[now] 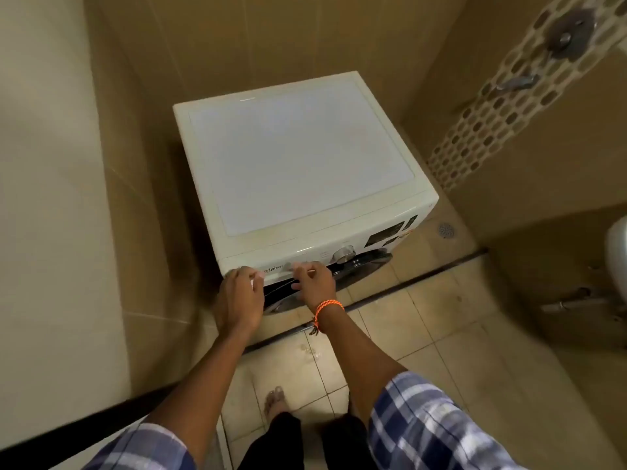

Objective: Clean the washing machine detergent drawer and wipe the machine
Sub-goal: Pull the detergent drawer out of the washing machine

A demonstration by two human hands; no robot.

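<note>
A home bathroom: beige tiled walls (271,32) and a tiled floor (424,320), a floor drain (445,230) near the right wall, a shower valve (570,28) set in a mosaic strip (475,130), a white fixture (617,256) at the right edge, and a washer (298,164) standing in the corner

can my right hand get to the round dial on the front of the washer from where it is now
Probably yes. The right hand is at the detergent drawer front, and the dial sits just to its right on the same panel, with nothing visible between them.
</note>
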